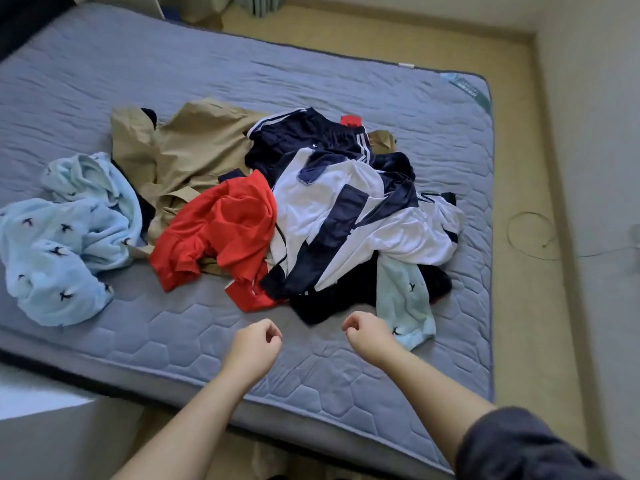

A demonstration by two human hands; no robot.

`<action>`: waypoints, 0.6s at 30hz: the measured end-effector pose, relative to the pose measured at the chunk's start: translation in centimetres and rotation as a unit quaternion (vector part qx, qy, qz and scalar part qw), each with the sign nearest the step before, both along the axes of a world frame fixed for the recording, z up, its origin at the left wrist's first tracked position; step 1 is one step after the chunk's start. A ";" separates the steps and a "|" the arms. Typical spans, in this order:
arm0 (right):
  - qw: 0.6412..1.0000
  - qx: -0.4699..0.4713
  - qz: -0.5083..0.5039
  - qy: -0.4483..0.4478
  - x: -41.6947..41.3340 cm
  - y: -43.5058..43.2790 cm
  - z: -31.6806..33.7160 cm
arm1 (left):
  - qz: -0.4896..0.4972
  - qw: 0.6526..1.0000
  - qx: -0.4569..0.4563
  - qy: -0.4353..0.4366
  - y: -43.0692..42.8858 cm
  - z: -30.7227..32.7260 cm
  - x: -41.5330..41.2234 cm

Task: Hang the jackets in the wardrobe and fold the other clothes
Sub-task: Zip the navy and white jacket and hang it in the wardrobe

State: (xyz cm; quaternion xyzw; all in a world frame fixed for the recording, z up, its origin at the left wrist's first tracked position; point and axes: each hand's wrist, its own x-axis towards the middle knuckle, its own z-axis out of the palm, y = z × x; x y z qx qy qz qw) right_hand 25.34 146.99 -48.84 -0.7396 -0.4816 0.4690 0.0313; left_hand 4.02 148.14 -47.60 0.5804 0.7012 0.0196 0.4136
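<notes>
View: head camera, looking down past your arms at the bed.
Left hand [256,344]: your bare forearm reaches forward over the near edge of the mattress [173,71]. The hand hovers above the quilting, apart from the clothes.
Left fingers: curled in toward the palm, thumb tip against the forefinger, nothing held.
Right hand [367,332]: raised level with the left, a clear gap between them. It is just beside the small light blue piece [403,299]; you cannot tell whether they touch.
Right fingers: drawn into a loose fist, nothing held.
Right arm: forearm bare, with a dark sleeve [519,445] above it.
Tan jacket [194,147]: crumpled at the far left of the pile, partly under the red shirt [221,230].
Red shirt: bunched mid-pile.
White and navy jersey [329,209]: on top of the pile, right of the red shirt.
Striped navy garment [294,133]: far side of the pile, three white stripes along its edges.
Dark garment [332,299]: near edge of the pile, closest to your hands.
Bird-print blue garment [59,244]: heaped on the left of the mattress, touching the jacket.
Writing: red tag [351,120] at the striped garment's far edge, too blurred to read. The corner label [467,88] on the mattress carries lettering, also too blurred to read.
Floor: a thin cable [530,233] loops to the right of the bed.
</notes>
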 end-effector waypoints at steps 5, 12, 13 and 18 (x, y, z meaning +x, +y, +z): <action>1.000 -0.006 0.015 0.003 -1.0 5.0 -8.8 | -0.031 0.999 -0.013 0.039 6.7 -9.1 0.4; 0.989 0.007 -0.124 0.082 -2.3 10.2 -16.5 | -0.063 0.996 -0.009 0.064 13.5 -17.6 2.5; 0.984 0.007 -0.151 0.094 -2.4 10.6 -17.1 | -0.070 0.994 -0.018 0.077 13.6 -18.4 2.5; 0.951 -0.006 -0.268 0.152 -2.5 12.3 -17.8 | -0.154 0.982 0.053 0.094 12.9 -19.0 2.2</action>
